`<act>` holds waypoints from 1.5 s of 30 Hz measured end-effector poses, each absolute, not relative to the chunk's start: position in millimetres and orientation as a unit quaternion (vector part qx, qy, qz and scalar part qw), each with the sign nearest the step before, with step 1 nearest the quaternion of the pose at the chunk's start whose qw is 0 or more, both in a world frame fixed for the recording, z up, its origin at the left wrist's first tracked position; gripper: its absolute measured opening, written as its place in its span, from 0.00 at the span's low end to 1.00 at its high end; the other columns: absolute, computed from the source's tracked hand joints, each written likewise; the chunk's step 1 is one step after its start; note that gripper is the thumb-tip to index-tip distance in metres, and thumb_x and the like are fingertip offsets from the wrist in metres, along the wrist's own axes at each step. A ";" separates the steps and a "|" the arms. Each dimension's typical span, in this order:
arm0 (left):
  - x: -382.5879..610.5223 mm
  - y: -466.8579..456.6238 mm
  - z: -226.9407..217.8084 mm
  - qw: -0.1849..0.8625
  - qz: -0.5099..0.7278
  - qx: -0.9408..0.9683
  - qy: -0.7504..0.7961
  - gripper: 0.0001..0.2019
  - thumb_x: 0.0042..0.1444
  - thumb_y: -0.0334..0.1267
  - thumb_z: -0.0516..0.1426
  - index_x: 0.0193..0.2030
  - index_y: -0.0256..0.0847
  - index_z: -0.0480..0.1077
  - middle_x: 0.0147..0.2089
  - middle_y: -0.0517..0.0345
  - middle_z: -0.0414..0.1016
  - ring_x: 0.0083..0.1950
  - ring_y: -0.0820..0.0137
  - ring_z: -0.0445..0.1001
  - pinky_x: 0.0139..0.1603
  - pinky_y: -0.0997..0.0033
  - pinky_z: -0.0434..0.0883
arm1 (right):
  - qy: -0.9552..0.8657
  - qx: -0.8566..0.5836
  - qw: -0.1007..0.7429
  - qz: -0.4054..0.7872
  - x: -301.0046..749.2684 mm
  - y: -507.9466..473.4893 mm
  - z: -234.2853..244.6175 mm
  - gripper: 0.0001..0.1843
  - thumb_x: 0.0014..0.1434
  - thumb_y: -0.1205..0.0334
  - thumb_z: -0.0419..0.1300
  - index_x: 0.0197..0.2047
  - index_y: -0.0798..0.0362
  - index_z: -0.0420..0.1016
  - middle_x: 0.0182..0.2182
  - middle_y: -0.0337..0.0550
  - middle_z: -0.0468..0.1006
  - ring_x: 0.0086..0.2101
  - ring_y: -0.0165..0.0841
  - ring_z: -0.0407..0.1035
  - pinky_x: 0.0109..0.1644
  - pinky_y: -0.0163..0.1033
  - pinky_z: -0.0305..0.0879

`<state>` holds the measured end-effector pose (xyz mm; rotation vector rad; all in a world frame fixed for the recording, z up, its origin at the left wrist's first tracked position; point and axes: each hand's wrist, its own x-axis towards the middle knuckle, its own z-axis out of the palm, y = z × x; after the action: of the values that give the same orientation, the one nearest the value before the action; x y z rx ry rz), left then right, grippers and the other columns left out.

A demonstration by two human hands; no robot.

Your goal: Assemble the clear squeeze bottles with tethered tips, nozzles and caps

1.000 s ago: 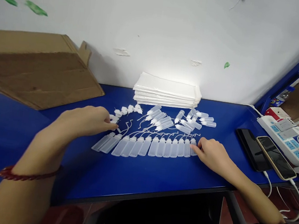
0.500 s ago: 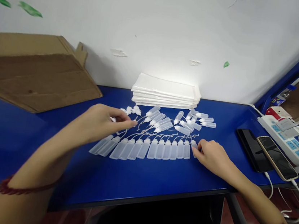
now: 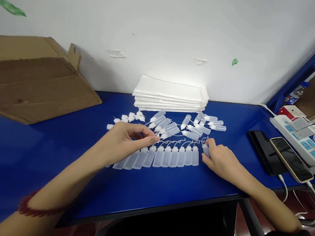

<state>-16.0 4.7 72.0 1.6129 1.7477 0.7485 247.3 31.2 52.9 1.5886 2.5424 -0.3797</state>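
Note:
A row of several small translucent squeeze bottles (image 3: 167, 156) lies side by side on the blue table (image 3: 166, 188). My left hand (image 3: 124, 142) hovers over the row's left part, fingers pinched together on a small white cap. My right hand (image 3: 219, 160) rests at the row's right end, fingers curled around the last bottle (image 3: 205, 150). Behind the row lie more capped bottles (image 3: 199, 125) and a few loose white caps (image 3: 130, 117).
A stack of white sheets (image 3: 170, 96) sits against the wall. A flattened cardboard box (image 3: 33, 76) lies at the back left. Two phones (image 3: 280, 156) and a white power strip (image 3: 301, 141) with cables occupy the right side, near a blue frame post.
My left hand moved right from the loose caps at the left, over the row toward its middle. My right hand stayed at the row's right end. The camera tilted slightly.

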 end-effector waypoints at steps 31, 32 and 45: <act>43.6 -28.1 41.9 0.449 0.543 0.563 0.431 0.03 0.56 0.41 0.62 0.34 0.47 0.76 0.35 0.59 0.76 0.35 0.69 0.73 0.37 0.72 0.70 | 0.559 0.150 -0.240 -0.779 243.4 17.2 50.7 0.17 0.66 0.51 0.58 0.50 0.53 0.63 0.31 0.35 0.73 0.24 0.22 0.68 0.29 0.32 0.69; 43.9 -28.2 42.8 0.439 0.541 0.572 0.433 0.03 0.56 0.40 0.62 0.34 0.47 0.76 0.34 0.59 0.76 0.35 0.69 0.73 0.37 0.71 0.71 | 0.552 0.150 -0.244 -0.783 243.0 17.1 50.3 0.17 0.66 0.51 0.59 0.50 0.53 0.63 0.31 0.34 0.73 0.24 0.22 0.67 0.29 0.31 0.69; 30.0 -28.1 58.8 0.202 0.395 0.809 0.386 0.04 0.61 0.31 0.57 0.38 0.40 0.74 0.28 0.64 0.77 0.24 0.78 0.71 0.25 0.83 0.68 | 0.660 0.229 -0.238 -0.675 246.9 13.3 49.4 0.10 0.71 0.52 0.48 0.46 0.50 0.57 0.24 0.29 0.62 0.22 0.24 0.54 0.25 0.30 0.54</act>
<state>30.0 -28.1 58.8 2.2590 1.0780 1.1036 246.9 13.3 49.4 0.8520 2.4612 -2.5166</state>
